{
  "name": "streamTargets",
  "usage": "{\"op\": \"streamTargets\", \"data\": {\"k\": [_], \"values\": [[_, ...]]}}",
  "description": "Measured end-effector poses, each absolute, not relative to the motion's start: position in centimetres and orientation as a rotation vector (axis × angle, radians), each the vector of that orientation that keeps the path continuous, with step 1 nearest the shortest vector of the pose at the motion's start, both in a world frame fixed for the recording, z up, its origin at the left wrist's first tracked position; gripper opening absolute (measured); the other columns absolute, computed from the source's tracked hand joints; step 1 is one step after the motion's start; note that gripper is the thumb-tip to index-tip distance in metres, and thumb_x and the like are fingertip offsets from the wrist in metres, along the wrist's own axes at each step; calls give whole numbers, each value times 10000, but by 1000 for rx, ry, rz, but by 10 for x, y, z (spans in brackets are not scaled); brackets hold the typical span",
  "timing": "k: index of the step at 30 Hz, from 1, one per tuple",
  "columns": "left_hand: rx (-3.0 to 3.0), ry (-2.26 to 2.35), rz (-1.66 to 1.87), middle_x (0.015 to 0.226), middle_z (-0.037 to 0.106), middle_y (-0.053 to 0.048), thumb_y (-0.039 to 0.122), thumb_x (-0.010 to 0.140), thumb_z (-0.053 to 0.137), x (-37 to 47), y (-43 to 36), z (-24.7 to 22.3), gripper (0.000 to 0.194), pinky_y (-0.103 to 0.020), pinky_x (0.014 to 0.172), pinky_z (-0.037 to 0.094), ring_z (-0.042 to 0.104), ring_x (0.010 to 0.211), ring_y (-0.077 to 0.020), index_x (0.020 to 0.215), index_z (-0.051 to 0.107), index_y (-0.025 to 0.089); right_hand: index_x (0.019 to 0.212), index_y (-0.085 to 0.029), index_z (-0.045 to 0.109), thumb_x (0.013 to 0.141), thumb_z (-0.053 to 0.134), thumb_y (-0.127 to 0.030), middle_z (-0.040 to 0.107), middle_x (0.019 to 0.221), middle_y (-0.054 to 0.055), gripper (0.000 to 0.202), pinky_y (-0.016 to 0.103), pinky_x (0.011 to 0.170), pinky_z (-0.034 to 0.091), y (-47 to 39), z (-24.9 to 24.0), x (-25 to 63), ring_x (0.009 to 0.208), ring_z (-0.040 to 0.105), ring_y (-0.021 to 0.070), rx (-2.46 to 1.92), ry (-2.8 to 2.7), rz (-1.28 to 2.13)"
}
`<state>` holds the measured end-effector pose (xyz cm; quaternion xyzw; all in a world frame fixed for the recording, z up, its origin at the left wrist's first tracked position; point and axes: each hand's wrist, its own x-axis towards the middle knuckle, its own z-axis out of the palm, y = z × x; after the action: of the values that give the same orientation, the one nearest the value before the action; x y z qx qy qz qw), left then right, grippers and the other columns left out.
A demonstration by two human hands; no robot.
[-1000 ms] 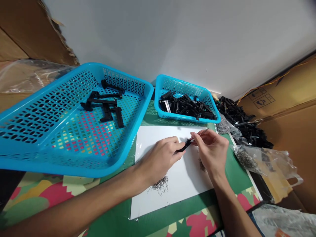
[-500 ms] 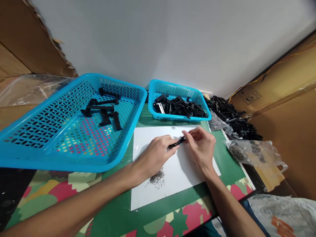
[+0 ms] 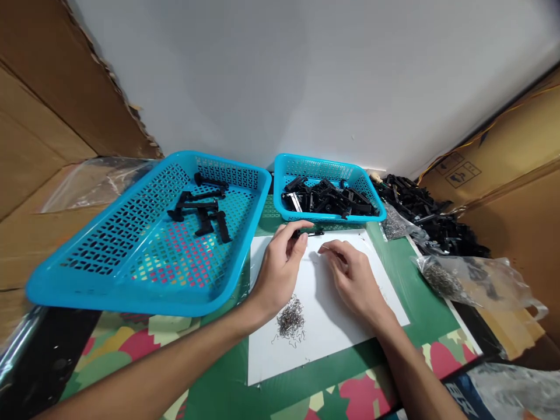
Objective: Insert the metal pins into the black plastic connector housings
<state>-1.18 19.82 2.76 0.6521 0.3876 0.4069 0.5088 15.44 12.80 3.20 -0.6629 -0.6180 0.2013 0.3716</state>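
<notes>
At ten o'clock, a large blue basket (image 3: pixel 131 304) is flanking a white sheet (image 3: pixel 271 361). Over the sheet, the left hand (image 3: pixel 280 265) is grasping a black part (image 3: pixel 317 234) at twelve; the right hand (image 3: pixel 356 280), curled, is facing it at two, contents indeterminable. Bent wires (image 3: pixel 291 319) are lying at eight.

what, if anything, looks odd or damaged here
The brown cardboard sheet at upper left has a ragged, torn edge. On the flat white board, a few thin bent metal wires lie outside the silvery wire heap.

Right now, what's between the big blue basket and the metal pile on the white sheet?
In the head view, the left wrist crosses there, plus green tabletop and some white sheet.
</notes>
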Motion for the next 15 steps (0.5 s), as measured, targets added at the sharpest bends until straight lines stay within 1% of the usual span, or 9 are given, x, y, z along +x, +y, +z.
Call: {"op": "streamTargets", "data": {"k": [3, 5, 8, 10, 13, 15], "values": [[1567, 924, 990, 1066, 646, -40, 339, 1077, 520, -12, 198, 27, 262, -288, 746, 473, 579, 841, -161, 1253, 679, 227, 965, -225, 732, 957, 661, -253, 690, 826, 28, 77, 331, 715, 437, 129, 31, 152, 778, 603, 216, -1768, -1633, 545], [1568, 922, 990, 1067, 645, -42, 330, 1079, 517, -12, 198, 27, 243, -293, 770, 478, 583, 857, -164, 1208, 690, 219, 931, -223, 729, 928, 704, -236, 665, 809, 22, 28, 333, 724, 431, 130, 29, 153, 790, 592, 219, -1781, -1653, 560], [1597, 908, 978, 1080, 641, -41, 319, 1085, 504, -11, 198, 28, 235, -304, 817, 480, 582, 885, -169, 1155, 699, 209, 877, -222, 704, 944, 681, -206, 663, 843, 33, 73, 338, 757, 437, 131, 27, 154, 854, 596, 231, -1751, -1677, 601], [1625, 899, 962, 1077, 637, -40, 313, 1088, 498, -11, 198, 29, 236, -307, 825, 474, 579, 895, -172, 1145, 701, 206, 869, -220, 681, 956, 659, -204, 671, 871, 37, 91, 334, 759, 438, 130, 27, 156, 860, 594, 229, -1722, -1667, 628], [1689, 884, 916, 1050, 623, -30, 305, 1085, 508, -11, 197, 31, 219, -296, 782, 454, 569, 883, -170, 1135, 700, 212, 901, -215, 658, 980, 626, -244, 682, 879, 29, 90, 309, 708, 427, 129, 31, 161, 787, 575, 197, -1678, -1573, 663], [1735, 863, 862, 1032, 610, -19, 303, 1082, 517, -12, 196, 32, 206, -285, 753, 438, 560, 859, -161, 1130, 699, 220, 903, -210, 669, 980, 633, -278, 686, 847, 16, 108, 293, 671, 412, 127, 36, 165, 727, 546, 174, -1656, -1498, 685]]}}
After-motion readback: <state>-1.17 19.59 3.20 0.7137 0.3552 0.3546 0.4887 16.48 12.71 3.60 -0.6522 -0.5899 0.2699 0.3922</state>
